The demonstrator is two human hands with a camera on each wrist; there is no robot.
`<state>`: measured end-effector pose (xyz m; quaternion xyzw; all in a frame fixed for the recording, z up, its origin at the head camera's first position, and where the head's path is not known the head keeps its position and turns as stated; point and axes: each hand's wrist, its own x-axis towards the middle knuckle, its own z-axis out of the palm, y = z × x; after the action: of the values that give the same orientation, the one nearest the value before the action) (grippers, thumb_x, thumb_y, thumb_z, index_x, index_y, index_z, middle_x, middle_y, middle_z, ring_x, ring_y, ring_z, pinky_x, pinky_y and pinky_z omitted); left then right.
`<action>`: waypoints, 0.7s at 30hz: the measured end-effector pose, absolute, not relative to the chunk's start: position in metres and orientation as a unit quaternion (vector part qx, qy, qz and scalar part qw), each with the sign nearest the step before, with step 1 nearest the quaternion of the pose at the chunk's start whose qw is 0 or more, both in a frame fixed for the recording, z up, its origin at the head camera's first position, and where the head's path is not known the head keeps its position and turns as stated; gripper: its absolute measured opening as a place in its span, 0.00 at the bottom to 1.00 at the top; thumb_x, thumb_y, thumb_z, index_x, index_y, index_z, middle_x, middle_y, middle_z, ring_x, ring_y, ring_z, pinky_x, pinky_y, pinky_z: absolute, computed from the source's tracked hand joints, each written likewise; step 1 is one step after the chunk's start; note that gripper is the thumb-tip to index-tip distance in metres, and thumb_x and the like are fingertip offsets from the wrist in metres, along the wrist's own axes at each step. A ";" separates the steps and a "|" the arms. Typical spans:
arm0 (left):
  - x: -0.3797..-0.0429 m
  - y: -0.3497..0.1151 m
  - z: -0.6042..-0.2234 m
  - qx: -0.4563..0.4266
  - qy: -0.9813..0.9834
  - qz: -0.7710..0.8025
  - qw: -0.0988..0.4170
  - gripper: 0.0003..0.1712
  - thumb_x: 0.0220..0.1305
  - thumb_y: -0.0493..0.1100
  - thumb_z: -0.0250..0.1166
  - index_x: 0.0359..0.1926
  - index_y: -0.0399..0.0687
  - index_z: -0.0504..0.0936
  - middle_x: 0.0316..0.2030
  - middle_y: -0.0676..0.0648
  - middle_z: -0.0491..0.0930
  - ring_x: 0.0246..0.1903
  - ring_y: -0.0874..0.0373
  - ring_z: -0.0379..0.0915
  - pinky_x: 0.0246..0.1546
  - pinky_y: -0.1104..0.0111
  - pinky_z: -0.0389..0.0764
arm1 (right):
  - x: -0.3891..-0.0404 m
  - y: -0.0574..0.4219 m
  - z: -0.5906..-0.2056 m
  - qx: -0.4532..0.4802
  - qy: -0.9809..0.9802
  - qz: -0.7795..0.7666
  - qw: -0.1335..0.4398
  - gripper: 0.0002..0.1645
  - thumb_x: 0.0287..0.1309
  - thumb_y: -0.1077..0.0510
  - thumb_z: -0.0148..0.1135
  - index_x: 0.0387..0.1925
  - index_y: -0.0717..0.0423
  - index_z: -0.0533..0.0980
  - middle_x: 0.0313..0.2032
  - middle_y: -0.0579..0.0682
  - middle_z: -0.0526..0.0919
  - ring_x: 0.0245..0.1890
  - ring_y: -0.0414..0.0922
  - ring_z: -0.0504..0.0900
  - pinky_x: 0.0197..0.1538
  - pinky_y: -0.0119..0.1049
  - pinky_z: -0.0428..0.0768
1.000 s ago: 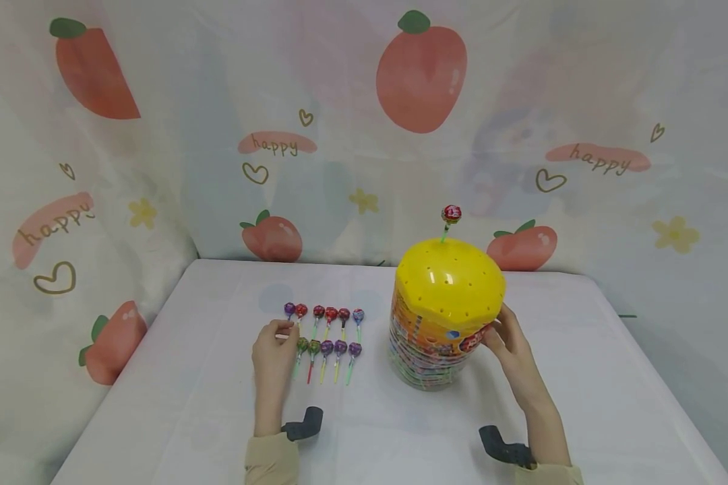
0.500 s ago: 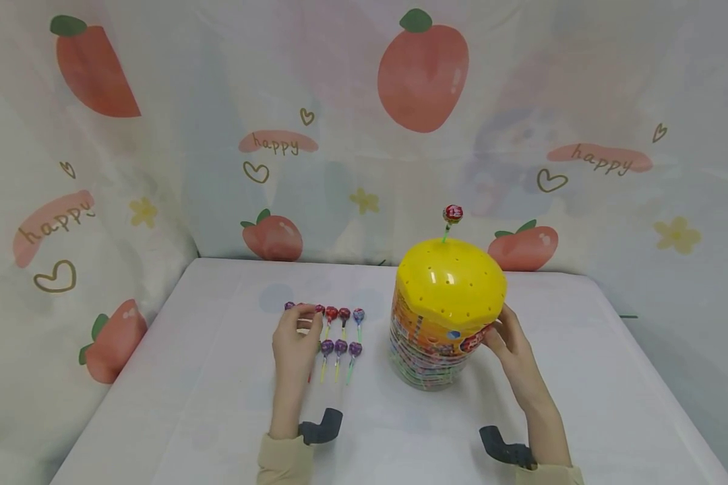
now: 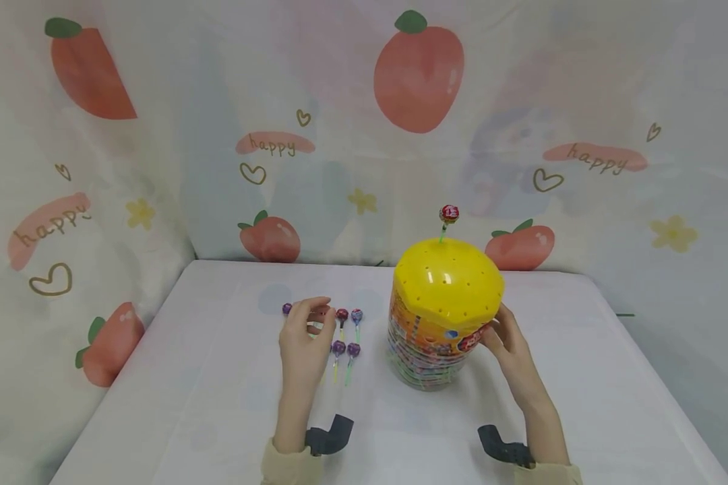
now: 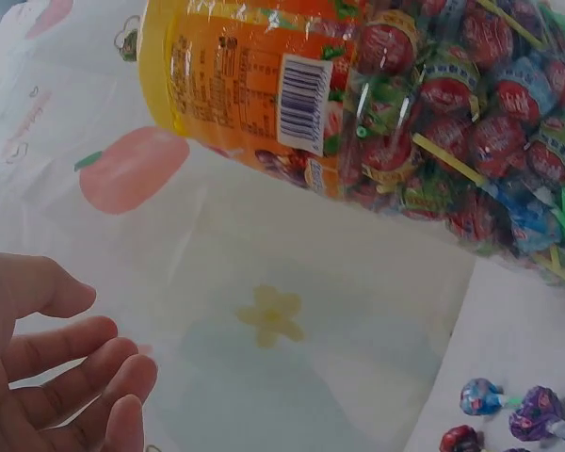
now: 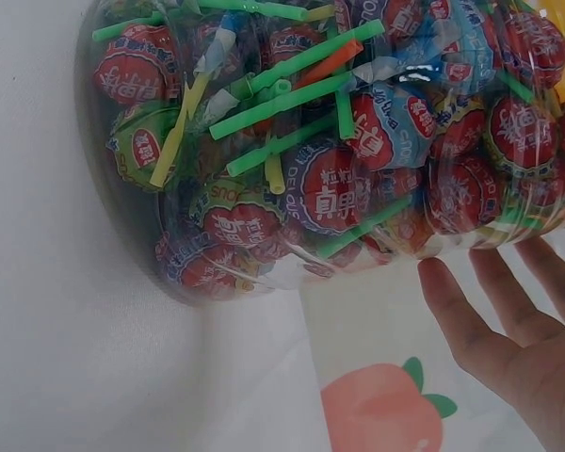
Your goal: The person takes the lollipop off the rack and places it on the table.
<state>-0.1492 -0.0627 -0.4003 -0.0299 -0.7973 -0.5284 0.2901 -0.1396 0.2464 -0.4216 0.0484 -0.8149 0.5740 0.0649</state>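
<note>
My left hand [image 3: 303, 343] hovers over two rows of wrapped lollipops on the table, hiding several of them. Its fingers are loosely bent, with nothing between them in the left wrist view. Right of it show a blue lollipop [image 3: 356, 315] and a purple one [image 3: 354, 349]. A big clear jar [image 3: 427, 367], full of lollipops, stands upright with a yellow, hole-dotted lid [image 3: 449, 279]. One red lollipop [image 3: 449, 214] sticks up from the lid. My right hand [image 3: 508, 347] rests on the jar's right side; its extended fingers [image 5: 461, 320] touch the wall in the right wrist view.
A white cloth covers the table [image 3: 176, 417]. A printed fabric backdrop [image 3: 340, 81] with fruit and hearts rises behind it and along its left side. Dark bent mounts [image 3: 330, 434] sit on both wrists.
My left hand has moved right along the lollipop rows, covering those farther right and exposing the purple one at the far left. The right hand and jar have stayed in place.
</note>
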 end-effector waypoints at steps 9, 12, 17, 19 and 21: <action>-0.149 -0.037 -0.377 -0.083 -0.761 -0.560 0.316 0.10 0.61 0.36 0.65 0.44 0.45 0.83 0.36 0.46 0.81 0.34 0.58 0.78 0.31 0.74 0.79 | -0.140 0.248 -0.422 0.050 -0.817 0.571 0.067 0.34 0.72 0.50 0.44 0.74 0.42 0.47 0.72 0.56 0.53 0.65 0.40 0.62 0.65 0.66 0.63; -0.153 -0.028 -0.369 -0.099 -0.748 -0.573 0.319 0.10 0.61 0.37 0.65 0.45 0.46 0.83 0.37 0.46 0.81 0.35 0.58 0.78 0.30 0.74 0.79 | -0.139 0.248 -0.422 0.048 -0.820 0.567 0.067 0.34 0.72 0.50 0.44 0.74 0.42 0.47 0.72 0.56 0.54 0.63 0.33 0.62 0.65 0.65 0.64; -0.160 -0.013 -0.357 -0.130 -0.721 -0.591 0.338 0.09 0.62 0.38 0.64 0.44 0.44 0.83 0.37 0.45 0.82 0.36 0.56 0.78 0.31 0.71 0.79 | -0.138 0.247 -0.421 0.051 -0.815 0.573 0.068 0.34 0.72 0.51 0.44 0.74 0.42 0.47 0.72 0.56 0.55 0.60 0.27 0.62 0.65 0.66 0.63; -0.163 -0.008 -0.352 -0.139 -0.712 -0.597 0.342 0.09 0.62 0.37 0.64 0.43 0.42 0.83 0.37 0.44 0.82 0.36 0.55 0.78 0.32 0.70 0.79 | -0.137 0.246 -0.421 0.054 -0.812 0.576 0.069 0.34 0.72 0.51 0.44 0.74 0.42 0.48 0.71 0.56 0.55 0.59 0.28 0.62 0.64 0.67 0.63; -0.166 -0.003 -0.348 -0.148 -0.707 -0.600 0.343 0.09 0.62 0.37 0.64 0.43 0.40 0.83 0.37 0.44 0.82 0.37 0.54 0.78 0.32 0.69 0.79 | -0.137 0.246 -0.421 0.054 -0.812 0.577 0.070 0.34 0.72 0.52 0.45 0.74 0.42 0.48 0.71 0.56 0.55 0.59 0.28 0.62 0.64 0.68 0.62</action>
<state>-0.1664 -0.0028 -0.3479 -0.1476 -0.7074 -0.6004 0.3426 -0.1369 0.2462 -0.4214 0.0540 -0.8119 0.5772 0.0698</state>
